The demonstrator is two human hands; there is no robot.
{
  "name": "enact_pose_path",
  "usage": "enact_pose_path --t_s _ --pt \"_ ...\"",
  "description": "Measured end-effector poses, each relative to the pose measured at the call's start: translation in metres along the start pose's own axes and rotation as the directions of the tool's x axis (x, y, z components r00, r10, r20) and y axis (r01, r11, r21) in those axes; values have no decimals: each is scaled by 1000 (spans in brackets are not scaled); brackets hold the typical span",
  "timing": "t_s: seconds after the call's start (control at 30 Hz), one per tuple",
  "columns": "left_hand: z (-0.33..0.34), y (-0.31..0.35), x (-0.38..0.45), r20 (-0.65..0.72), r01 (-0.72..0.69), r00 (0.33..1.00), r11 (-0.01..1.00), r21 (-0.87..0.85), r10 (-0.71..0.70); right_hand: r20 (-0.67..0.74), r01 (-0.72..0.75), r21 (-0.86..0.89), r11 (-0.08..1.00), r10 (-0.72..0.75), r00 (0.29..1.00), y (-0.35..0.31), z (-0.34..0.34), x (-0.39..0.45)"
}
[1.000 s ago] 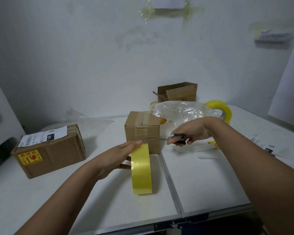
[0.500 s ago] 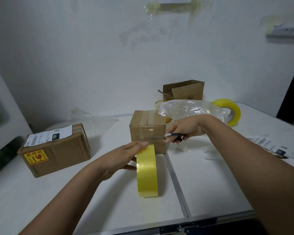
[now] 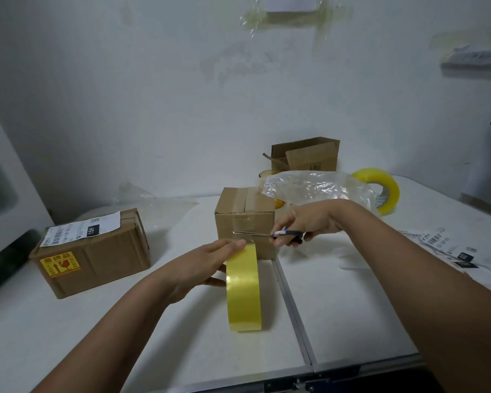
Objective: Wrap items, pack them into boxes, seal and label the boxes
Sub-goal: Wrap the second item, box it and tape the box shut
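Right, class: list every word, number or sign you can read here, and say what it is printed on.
"15H": white shipping label on the left cardboard box.
Yellow sticker on that box: red fragile-glass symbol; characters too blurred.
Loose labels at right: barcodes and print too small.

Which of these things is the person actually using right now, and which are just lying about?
In use:
small taped box
tape roll, held by the left hand
scissors, in the right hand

Lying about:
labelled box
open box
plastic bag
second tape roll
shipping labels
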State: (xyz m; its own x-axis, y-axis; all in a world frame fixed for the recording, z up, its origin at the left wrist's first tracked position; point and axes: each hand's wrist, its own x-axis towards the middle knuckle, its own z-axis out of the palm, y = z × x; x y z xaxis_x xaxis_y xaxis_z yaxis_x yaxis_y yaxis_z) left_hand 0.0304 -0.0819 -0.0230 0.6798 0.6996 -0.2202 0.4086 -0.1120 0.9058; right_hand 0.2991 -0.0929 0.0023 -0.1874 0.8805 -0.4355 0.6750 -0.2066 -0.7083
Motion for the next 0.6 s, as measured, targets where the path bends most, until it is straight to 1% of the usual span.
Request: enact_pose_path --t_s 0.07,0.13,0.2,0.27,0.37,0.4,0.47,0.53,0.6 --pt "0 1 -1 0 -6 1000 1000 2 6 4 -39 -18 999 39 999 1 5 0" --pt "-1 1 -3 11 -14 1000 1000 11 14 -39 -99 -59 993 97 995 5 8 1" --pt "-2 1 -6 24 -21 1000 1000 14 20 -73 -186 -135 973 177 981 12 8 0" --pt "-2 0 -8 33 -31 999 999 10 30 -66 -261 -194 946 253 965 19 8 -2" --pt "0 -2 -8 36 -37 999 999 2 37 -53 -336 -238 911 333 941 29 10 -7" --pt "-1 -3 -6 28 -41 999 999 9 40 -78 -355 -269 895 347 934 33 10 -7" --pt "-2 -5 -4 2 -45 999 998 39 45 -181 -389 -341 856 346 921 39 11 -6" --pt "-2 -5 -1 -15 -45 999 998 46 45 -313 -420 -436 796 303 900 46 13 -3" --pt "-1 -6 -1 -18 -57 998 998 11 58 -423 -437 -508 742 227 877 57 19 2"
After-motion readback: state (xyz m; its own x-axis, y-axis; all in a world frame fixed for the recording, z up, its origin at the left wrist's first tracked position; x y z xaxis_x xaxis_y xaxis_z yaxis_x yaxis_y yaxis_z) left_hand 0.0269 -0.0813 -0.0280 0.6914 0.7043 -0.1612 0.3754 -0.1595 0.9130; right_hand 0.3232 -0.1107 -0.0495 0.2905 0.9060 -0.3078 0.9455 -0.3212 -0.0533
